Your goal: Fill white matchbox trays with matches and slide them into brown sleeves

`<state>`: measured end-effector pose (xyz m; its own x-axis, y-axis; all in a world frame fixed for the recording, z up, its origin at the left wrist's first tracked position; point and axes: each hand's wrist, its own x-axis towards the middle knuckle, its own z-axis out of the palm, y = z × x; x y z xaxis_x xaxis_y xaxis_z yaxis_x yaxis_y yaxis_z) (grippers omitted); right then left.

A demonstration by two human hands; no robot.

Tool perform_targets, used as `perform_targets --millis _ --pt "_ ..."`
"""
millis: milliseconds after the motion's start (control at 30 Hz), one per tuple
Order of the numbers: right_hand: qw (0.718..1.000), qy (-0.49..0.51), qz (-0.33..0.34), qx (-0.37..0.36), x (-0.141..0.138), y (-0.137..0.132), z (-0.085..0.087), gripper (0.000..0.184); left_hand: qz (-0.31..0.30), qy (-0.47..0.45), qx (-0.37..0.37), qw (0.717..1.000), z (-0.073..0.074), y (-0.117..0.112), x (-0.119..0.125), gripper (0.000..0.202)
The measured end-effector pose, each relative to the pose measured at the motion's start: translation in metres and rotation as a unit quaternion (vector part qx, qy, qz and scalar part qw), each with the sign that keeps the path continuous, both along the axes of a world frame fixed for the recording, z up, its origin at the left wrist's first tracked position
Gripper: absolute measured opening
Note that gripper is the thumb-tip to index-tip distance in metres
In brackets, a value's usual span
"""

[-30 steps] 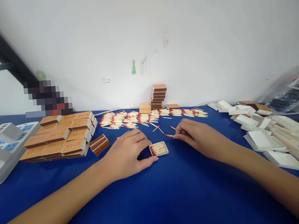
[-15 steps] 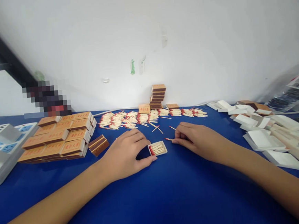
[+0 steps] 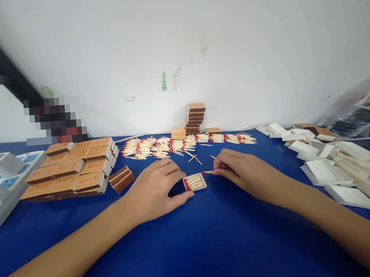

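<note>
A small white matchbox tray (image 3: 204,185) lies on the blue table, partly filled with red-tipped matches (image 3: 194,182). My left hand (image 3: 161,187) curves round its left end, thumb at the near corner and fingers at the far one, gripping it. Just right of the tray, my right hand (image 3: 238,168) pinches a single match (image 3: 207,172), its red head pointing left toward the tray's far right corner. Another loose match (image 3: 212,156) lies by the right knuckles, partly hidden by them. A few crossed matches (image 3: 194,158) rest beyond the tray.
Piles of matches (image 3: 141,148) line the back, before a stack of matchboxes (image 3: 196,118). More closed matchboxes (image 3: 68,169) are piled left, near an empty sleeve (image 3: 122,179) and a power strip (image 3: 29,161). White trays (image 3: 327,172) and a tissue pack (image 3: 362,165) lie right.
My right hand has shifted slightly left with the match, bringing its head closer to the tray. My left hand and the tray stay in place.
</note>
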<state>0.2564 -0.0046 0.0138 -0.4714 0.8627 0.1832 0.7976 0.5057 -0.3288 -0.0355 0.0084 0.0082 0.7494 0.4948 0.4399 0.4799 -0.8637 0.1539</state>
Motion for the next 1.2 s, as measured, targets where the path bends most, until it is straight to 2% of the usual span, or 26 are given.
perform_targets --millis 200,333,467,733,867,1000,1067,1200 --pt "0.994 -0.022 0.059 0.086 -0.016 -0.015 -0.003 0.008 0.001 0.003 -0.006 1.000 0.001 -0.004 0.003 0.029" --pt "0.991 -0.013 0.084 0.105 -0.023 -0.018 -0.008 0.008 -0.003 0.010 -0.022 1.000 0.001 -0.006 0.005 0.028" --pt "0.993 0.013 0.093 0.072 -0.025 -0.019 -0.010 0.008 -0.010 0.010 -0.025 1.000 0.002 -0.007 0.005 0.028" --pt "0.997 0.032 0.073 -0.023 -0.016 -0.016 0.001 0.009 -0.007 0.010 -0.028 1.000 0.003 -0.006 0.004 0.027" --pt "0.995 0.055 0.069 -0.048 -0.019 -0.018 0.000 0.012 -0.009 0.017 -0.036 0.999 0.003 -0.006 0.004 0.026" --pt "0.993 0.074 0.079 -0.042 -0.022 -0.019 -0.001 0.012 -0.009 0.019 -0.038 0.999 0.003 -0.006 0.004 0.024" --pt "0.995 0.088 0.050 -0.023 -0.019 -0.015 -0.002 0.014 -0.009 0.019 -0.038 0.999 0.003 -0.006 0.004 0.025" --pt "0.990 0.081 -0.112 0.040 -0.006 0.001 -0.006 0.020 -0.002 0.018 -0.034 0.999 0.003 -0.006 0.004 0.027"
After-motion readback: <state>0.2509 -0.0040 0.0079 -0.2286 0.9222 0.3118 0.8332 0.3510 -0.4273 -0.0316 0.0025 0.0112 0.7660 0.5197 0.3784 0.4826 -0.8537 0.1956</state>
